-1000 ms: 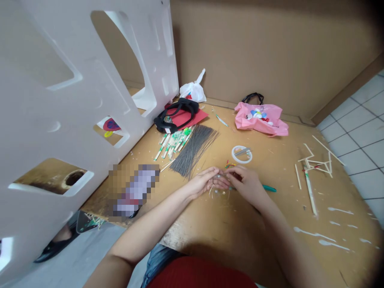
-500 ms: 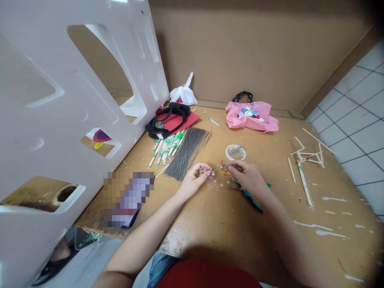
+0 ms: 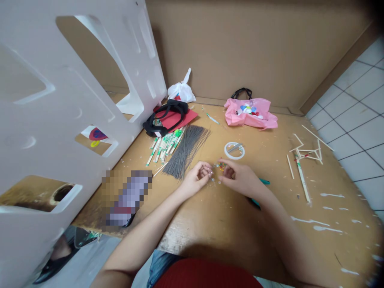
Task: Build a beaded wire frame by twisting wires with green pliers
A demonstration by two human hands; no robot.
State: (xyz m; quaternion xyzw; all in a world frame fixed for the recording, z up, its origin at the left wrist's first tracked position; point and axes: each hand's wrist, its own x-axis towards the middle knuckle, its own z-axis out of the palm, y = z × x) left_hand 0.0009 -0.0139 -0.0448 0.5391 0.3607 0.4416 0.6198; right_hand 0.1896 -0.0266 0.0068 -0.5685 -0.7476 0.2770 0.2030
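1. Brown panelling [image 3: 240, 48] backs a worktable [image 3: 192, 224] dotted with scraps, while a moulded white plastic panel [image 3: 54, 116] walls off the left of the frame.

2. Just below the centre of the frame, a small tangle of thin wire with clear beads [image 3: 213, 180] sits between a worker's two bare hands.

3. Thumb and fingers of the left hand [image 3: 196, 178] are curled in and pinch the tangle's left side, making it the nearer hand.

4. Across the gap, the right hand [image 3: 240, 178] points leftward at the piece, forefinger and thumb parted; whether they grip any wire, an onlooker cannot tell.

5. Red and yellow strands [image 3: 222, 165] show by the right fingertips, beyond the beads; the tangle spreads crosswise from hand to hand, with no clear long axis.

6. Grey wires [image 3: 187, 150] fan out at upper centre-left, a white ring [image 3: 234, 158] lies above the right hand, and a green-handled tool [image 3: 264, 181] is partly hidden behind the right forearm.
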